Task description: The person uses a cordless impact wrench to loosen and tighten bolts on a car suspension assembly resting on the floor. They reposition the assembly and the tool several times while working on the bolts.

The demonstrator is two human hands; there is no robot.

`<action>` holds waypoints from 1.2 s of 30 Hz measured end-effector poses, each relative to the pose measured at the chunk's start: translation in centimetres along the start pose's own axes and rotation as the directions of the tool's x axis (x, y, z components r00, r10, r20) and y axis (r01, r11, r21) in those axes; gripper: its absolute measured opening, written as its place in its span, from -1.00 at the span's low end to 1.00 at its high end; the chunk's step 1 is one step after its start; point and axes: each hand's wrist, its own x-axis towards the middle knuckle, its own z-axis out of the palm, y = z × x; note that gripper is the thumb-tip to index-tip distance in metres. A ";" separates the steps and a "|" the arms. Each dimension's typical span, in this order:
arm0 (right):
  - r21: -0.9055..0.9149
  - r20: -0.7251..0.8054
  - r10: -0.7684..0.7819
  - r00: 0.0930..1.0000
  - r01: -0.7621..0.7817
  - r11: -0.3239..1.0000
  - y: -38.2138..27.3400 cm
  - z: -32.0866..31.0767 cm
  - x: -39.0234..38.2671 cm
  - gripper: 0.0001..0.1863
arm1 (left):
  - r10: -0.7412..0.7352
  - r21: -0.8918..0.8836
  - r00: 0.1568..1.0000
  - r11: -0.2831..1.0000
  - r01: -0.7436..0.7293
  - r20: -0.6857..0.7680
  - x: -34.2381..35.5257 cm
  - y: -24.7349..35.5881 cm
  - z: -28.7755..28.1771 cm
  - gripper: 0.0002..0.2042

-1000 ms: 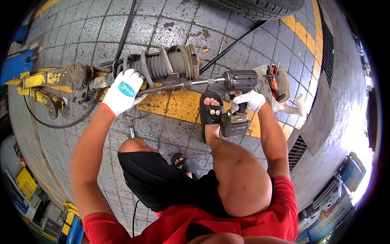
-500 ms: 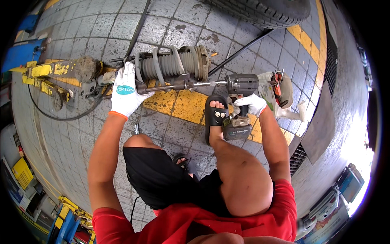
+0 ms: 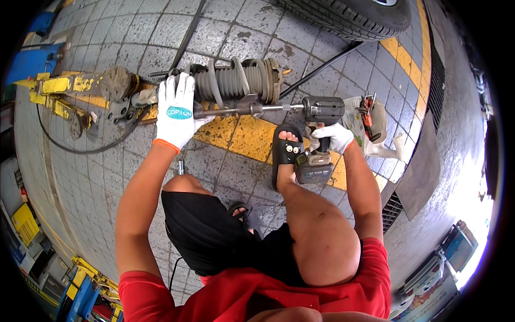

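Note:
A strut with a grey coil spring [image 3: 242, 83] around a ribbed boot lies across the floor ahead of me. Along its near side runs the threaded rod of a spring compressor [image 3: 222, 111]. My left hand [image 3: 178, 111], in a white glove, lies flat with fingers stretched over the left end of the strut and compressor, hiding the jaw there. In my gloved right hand [image 3: 335, 138] is the grip of a cordless impact wrench [image 3: 323, 110]. Its socket and extension [image 3: 276, 108] line up with the rod's right end.
A tyre [image 3: 354, 19] lies at the far right. Beyond the wrench are a bag [image 3: 378, 123] and a red-handled tool [image 3: 367, 112]. A yellow jack arm [image 3: 70, 86] and black hose [image 3: 96, 155] are at left. My sandalled foot [image 3: 287, 150] stands beside the wrench; a socket [image 3: 181, 167] is near my knee.
My left hand has shifted right, its fingers now straighter over the strut. The spring's left coils sit further right, closer to the right end. The wrench has barely moved.

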 end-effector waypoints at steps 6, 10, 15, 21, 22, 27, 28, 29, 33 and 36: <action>0.013 0.009 -0.003 1.000 0.003 1.000 0.0 -0.1 -0.1 -0.64 | 0.022 -0.022 1.000 1.000 -0.022 -0.003 0.1 0.2 0.2 0.18; 0.040 0.041 0.020 0.999 -0.022 0.999 -0.1 0.1 0.4 -0.63 | 0.041 -0.019 0.999 0.999 -0.042 -0.017 0.2 0.3 0.2 0.17; -0.058 0.021 -0.010 1.000 0.011 0.998 -0.7 -1.5 0.9 -0.69 | 0.037 -0.066 0.999 0.997 -0.037 -0.003 0.3 0.7 0.3 0.16; 0.053 -0.015 -0.061 0.998 0.061 0.997 0.9 -0.3 1.1 -0.56 | 0.040 -0.093 0.998 0.995 -0.044 -0.044 0.0 0.0 0.5 0.16; 0.034 -0.060 -0.061 0.996 0.063 0.997 0.7 0.6 0.6 -0.59 | 0.032 -0.092 0.999 0.995 -0.034 -0.021 -0.2 0.3 0.2 0.15; -0.155 -0.027 -0.166 0.986 0.159 0.975 0.3 0.0 1.5 -0.65 | 0.026 -0.114 0.999 0.993 -0.023 0.024 0.0 -0.2 -0.4 0.13; -0.185 -0.036 -0.142 0.989 0.133 0.974 0.4 -0.4 1.3 -0.65 | 0.050 -0.171 0.997 0.984 -0.038 0.061 0.3 -0.5 -1.3 0.12; -0.217 -0.044 -0.118 0.992 0.106 0.970 0.4 -1.0 1.3 -0.65 | 0.073 -0.228 0.993 0.972 -0.050 0.094 0.6 -0.9 -2.2 0.10; -0.239 -0.084 -0.080 0.993 0.058 0.969 0.6 -1.8 1.6 -0.61 | -0.351 -0.432 0.934 0.833 0.345 0.069 2.4 -6.1 -2.4 -0.05; -0.192 -0.069 -0.059 0.996 0.044 0.980 1.2 -1.3 1.5 -0.52 | -0.428 -0.491 0.695 0.498 0.715 0.578 4.0 -6.9 -1.6 0.18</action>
